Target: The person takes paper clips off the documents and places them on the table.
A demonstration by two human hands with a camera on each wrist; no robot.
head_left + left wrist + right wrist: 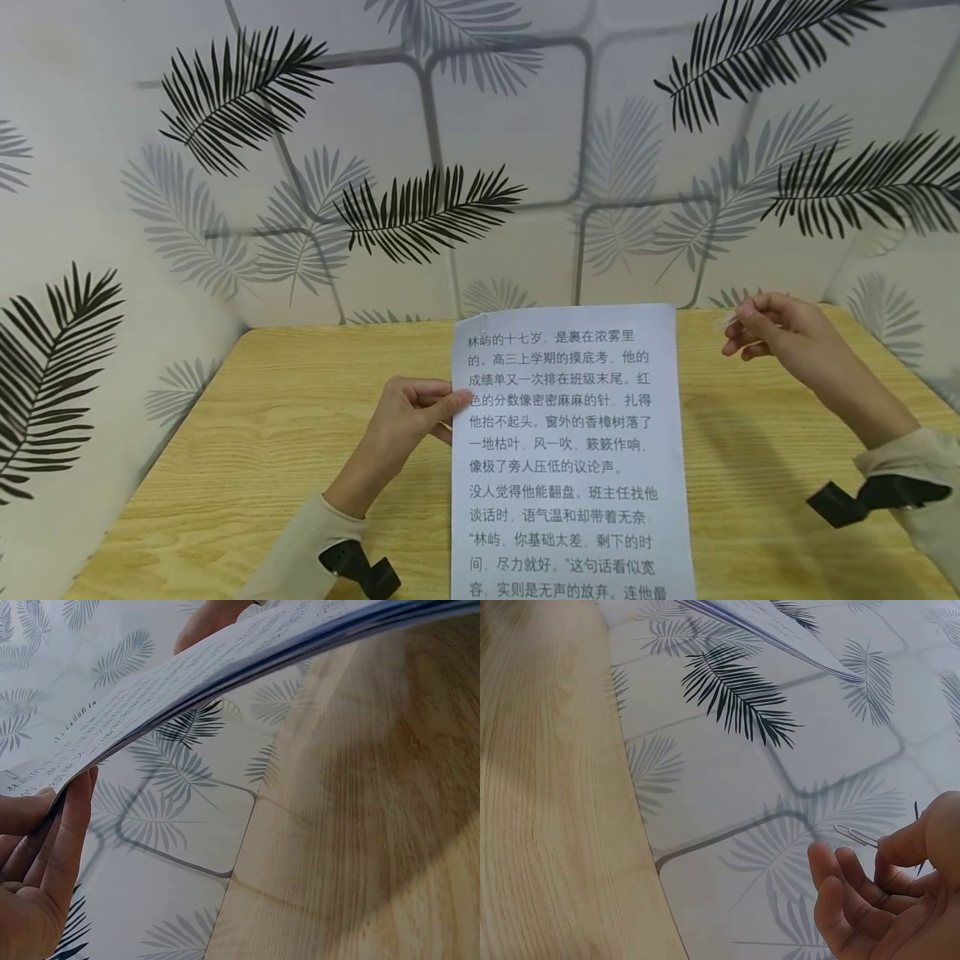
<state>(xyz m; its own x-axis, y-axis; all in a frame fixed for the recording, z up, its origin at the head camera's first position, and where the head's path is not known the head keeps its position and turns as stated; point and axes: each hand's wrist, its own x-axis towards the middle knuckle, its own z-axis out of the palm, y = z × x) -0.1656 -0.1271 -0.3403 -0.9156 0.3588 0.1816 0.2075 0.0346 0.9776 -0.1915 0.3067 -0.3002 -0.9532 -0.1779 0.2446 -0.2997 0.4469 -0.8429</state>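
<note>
A stack of paper sheets printed with large Chinese text is held upright above the table. My left hand pinches its left edge, thumb on the printed side and fingers behind. Seen from the left wrist, the sheets bow in a curve and several layers show along the edge. To the right of the stack and apart from it, my right hand is raised. Between its thumb and forefinger it pinches a small pale paper clip, whose looped end sticks out. A small faint shape shows at the stack's top left corner; I cannot tell what it is.
Under both hands lies a wood-grain table. Its back edge meets a pale wall patterned with dark and grey leaves. Small black devices are strapped to the left wrist and right wrist over light sleeves.
</note>
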